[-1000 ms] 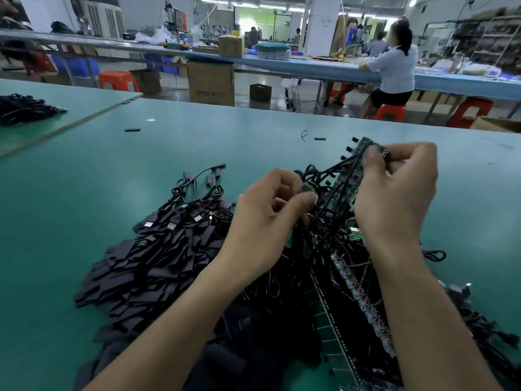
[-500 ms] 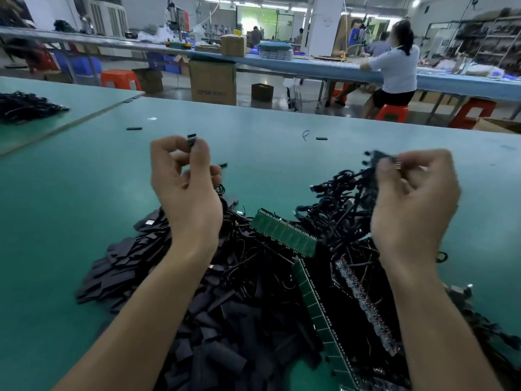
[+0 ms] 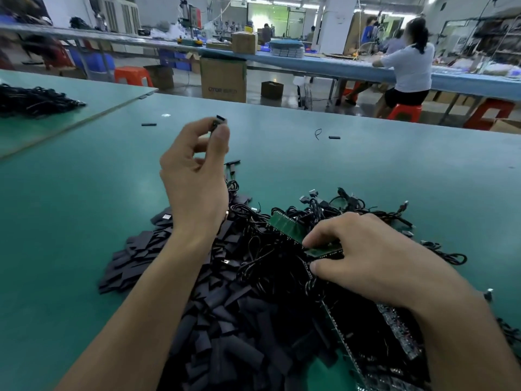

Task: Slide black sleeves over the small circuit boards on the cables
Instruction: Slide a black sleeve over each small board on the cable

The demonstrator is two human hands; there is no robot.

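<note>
Black sleeves lie heaped at the desk's near edge, cut off below, beside tangled cables. The left hand, raised above the heap, pinches a small dark piece, too small to identify. The right hand grips a green circuit board between thumb and fingers; its forearm hides more boards. Green surface runs to the far edge, with two stray black bits.

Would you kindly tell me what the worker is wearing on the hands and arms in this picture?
Nothing worn shows in this view. The left hand and right hand are bare, with no gloves, finger cots or rings to be seen. The left forearm and right forearm are uncovered down to the picture's bottom edge: no sleeve, watch, bracelet or grounding wrist strap shows.
</note>
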